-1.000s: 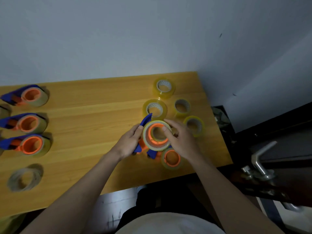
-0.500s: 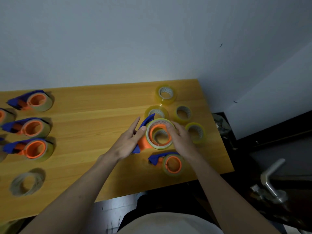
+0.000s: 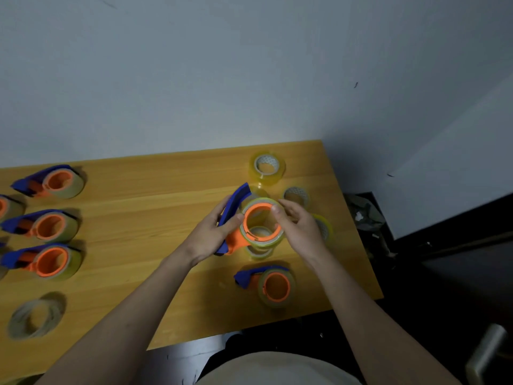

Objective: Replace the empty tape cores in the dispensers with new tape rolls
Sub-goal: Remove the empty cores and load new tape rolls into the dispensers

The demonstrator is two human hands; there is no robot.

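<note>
Rolls (image 3: pixel 267 167) crowding right; middle seemingly open.

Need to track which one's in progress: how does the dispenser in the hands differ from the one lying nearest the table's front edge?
The held dispenser is off the table, gripped by the left hand, with the right hand at its roll; the near dispenser lies untouched on the table. The held one's blue end points away, the near one's points left. Both have orange hubs carrying tape.

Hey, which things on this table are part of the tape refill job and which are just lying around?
In the job:
- held dispenser, gripped by left hand
- tape roll on it, under right hand
- spare rolls
- loaded dispensers

Lying about:
- door handle
- crumpled bag
</note>
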